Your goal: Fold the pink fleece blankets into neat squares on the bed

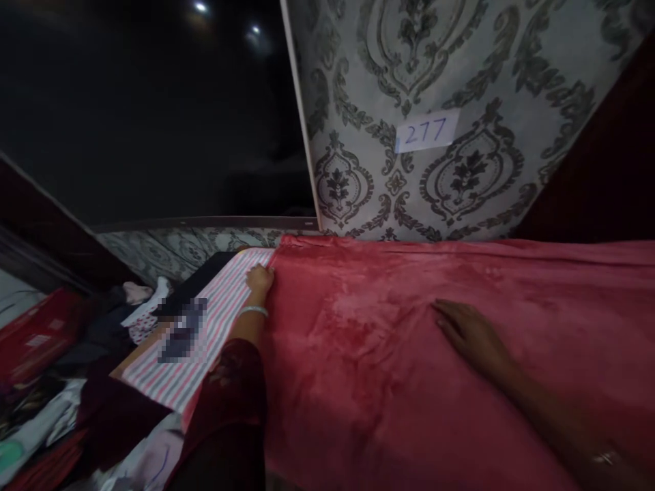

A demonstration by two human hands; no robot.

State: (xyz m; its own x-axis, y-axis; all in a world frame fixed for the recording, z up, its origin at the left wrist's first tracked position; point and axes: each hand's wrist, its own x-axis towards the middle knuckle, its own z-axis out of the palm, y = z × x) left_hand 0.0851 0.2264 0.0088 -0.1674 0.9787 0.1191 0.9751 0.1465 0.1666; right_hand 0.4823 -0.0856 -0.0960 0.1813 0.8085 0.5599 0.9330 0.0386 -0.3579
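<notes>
A red plush blanket [348, 327] is spread over a wide surface, with soft wrinkles across its middle. At its far left edge, my left hand [260, 278] is closed with curled fingers on the blanket's border. Beside that edge lies a white cloth with pink and grey stripes [225, 300]. My right hand [468, 331] rests palm down on the blanket, right of the middle, its fingers stretched out.
A large dark screen [153, 123] stands behind at the left, beside patterned wallpaper [358, 136] bearing a paper label [427, 131] marked 277. Piled clothes [112, 341] and a red box [38, 334] lie at the left. A black flat item [205, 276] borders the striped cloth.
</notes>
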